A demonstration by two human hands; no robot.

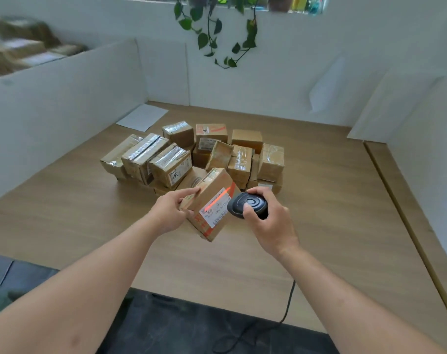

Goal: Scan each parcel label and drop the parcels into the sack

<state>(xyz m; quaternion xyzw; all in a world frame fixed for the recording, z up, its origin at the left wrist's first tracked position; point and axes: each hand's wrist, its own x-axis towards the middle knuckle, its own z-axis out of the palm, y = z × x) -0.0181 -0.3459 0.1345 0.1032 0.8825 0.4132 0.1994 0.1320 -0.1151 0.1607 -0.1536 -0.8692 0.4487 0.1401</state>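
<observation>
Glowing red scan line crosses tilted parcel (209, 203) label (216, 209).

A parcel-sorting corner of an office or small mailroom: a wooden table (332, 200) boxed in by white partition walls (64, 103), a heap of taped cardboard parcels (191, 157) in the middle, more boxes (20, 47) stacked far left, and a trailing plant (217, 29) hanging at the far wall.

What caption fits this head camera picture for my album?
Left hand holds a brown cardboard parcel while right hand shines a black handheld scanner on its white label.
</observation>
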